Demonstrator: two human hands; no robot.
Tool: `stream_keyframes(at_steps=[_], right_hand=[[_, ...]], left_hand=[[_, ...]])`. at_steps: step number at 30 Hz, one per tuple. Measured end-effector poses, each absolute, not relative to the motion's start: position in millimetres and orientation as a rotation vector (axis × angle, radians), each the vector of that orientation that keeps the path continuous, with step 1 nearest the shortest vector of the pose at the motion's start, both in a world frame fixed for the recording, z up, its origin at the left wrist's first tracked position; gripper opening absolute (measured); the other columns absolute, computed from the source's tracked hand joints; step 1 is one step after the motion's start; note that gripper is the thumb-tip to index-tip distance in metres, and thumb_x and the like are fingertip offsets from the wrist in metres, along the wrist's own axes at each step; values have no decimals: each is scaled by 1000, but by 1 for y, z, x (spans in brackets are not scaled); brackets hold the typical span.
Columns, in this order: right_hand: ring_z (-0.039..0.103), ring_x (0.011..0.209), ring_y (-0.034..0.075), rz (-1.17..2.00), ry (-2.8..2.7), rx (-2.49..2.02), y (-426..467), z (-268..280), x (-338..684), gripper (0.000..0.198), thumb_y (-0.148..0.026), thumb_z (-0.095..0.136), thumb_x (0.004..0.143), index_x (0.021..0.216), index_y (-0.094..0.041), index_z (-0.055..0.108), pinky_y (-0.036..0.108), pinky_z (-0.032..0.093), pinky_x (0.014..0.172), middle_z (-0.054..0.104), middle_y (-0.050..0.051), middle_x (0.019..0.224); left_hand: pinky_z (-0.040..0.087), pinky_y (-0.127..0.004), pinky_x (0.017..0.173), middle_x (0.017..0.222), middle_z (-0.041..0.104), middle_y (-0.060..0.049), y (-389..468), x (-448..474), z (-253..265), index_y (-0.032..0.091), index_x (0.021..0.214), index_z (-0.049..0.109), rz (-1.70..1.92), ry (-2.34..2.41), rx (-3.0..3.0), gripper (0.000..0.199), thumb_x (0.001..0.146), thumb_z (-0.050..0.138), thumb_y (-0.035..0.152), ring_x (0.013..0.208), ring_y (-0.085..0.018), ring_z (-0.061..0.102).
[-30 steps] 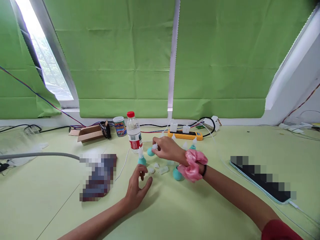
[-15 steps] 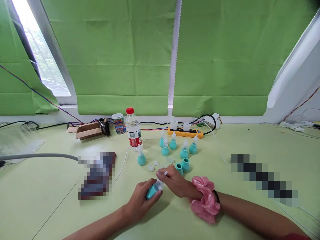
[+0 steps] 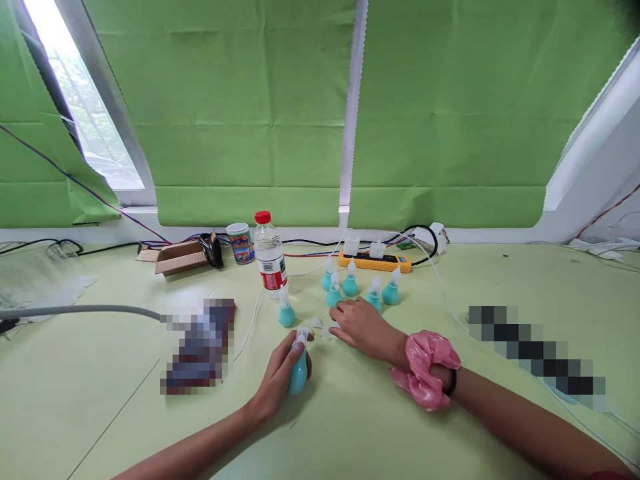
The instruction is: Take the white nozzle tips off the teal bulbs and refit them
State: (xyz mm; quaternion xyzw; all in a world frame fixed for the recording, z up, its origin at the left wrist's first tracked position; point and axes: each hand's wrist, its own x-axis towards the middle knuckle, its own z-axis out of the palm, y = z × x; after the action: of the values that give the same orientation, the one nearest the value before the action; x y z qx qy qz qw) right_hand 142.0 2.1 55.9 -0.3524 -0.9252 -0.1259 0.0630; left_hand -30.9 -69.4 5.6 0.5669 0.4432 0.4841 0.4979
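Note:
In the head view my left hand (image 3: pixel 280 373) is wrapped round a teal nasal aspirator (image 3: pixel 298 375), a squeeze bulb with a clear tip pointing up and away. My right hand (image 3: pixel 363 328) is over the table to the right, thumb and fingers apart. Close to its fingertips lie small translucent pieces (image 3: pixel 317 323); whether it touches one I cannot tell. Behind the hands stand several teal aspirators with whitish tips, one alone (image 3: pixel 287 315) on the left and others (image 3: pixel 350 285) grouped further back. The two tipless bulbs are hidden behind my right hand.
A red-capped bottle (image 3: pixel 271 257) and a printed can (image 3: pixel 241 243) stand at the back, beside an open cardboard box (image 3: pixel 181 259). An orange power strip (image 3: pixel 376 261) with plugs and cables lies by the wall. Blurred-out objects lie left (image 3: pixel 200 350) and right (image 3: pixel 535 353).
My right hand has left the aspirator's tip and moved right and away, over the tipless bulbs. My left hand has turned the aspirator more upright.

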Motion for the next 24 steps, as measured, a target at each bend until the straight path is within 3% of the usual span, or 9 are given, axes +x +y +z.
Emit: stream_keyframes(at_steps=[5, 8, 11, 17, 24], right_hand=[[54, 74, 20, -357, -2817, -930, 9, 48, 142, 13, -27, 50, 81, 81, -14, 54, 29, 33, 63, 58, 7, 77], [52, 73, 18, -264, -2641, -714, 4, 49, 140, 14, -23, 45, 84, 82, -14, 56, 29, 35, 65, 57, 6, 75], [52, 72, 16, -53, -2490, -501, -3, 47, 138, 17, -24, 44, 84, 84, -15, 58, 26, 38, 63, 58, 6, 74], [53, 63, 13, 360, -2345, -394, -4, 40, 133, 20, -29, 52, 80, 83, -13, 64, 23, 41, 57, 60, 5, 69], [55, 55, 10, 772, -2262, -396, 2, 40, 136, 17, -27, 59, 75, 79, -13, 67, 20, 42, 52, 64, 3, 64]], left_hand=[[36, -23, 49, 60, 52, -1, -66, -30, 3, 15, 84, 47, 1170, 1063, 1276, 33, 82, 34, 45, 50, -13, 47], [40, -24, 54, 62, 56, -2, -65, -30, 6, 15, 87, 45, 1143, 1057, 1278, 30, 81, 38, 44, 55, -15, 51], [41, -26, 59, 64, 60, -2, -66, -30, 7, 16, 93, 43, 1142, 1020, 1267, 32, 78, 46, 44, 61, -16, 55], [38, -22, 49, 58, 58, 0, -67, -30, 7, 16, 92, 44, 1141, 1069, 1229, 40, 69, 58, 46, 56, -15, 55], [38, -22, 50, 64, 61, -3, -69, -31, 8, 16, 93, 40, 1097, 1018, 1289, 35, 74, 55, 42, 56, -14, 55]])
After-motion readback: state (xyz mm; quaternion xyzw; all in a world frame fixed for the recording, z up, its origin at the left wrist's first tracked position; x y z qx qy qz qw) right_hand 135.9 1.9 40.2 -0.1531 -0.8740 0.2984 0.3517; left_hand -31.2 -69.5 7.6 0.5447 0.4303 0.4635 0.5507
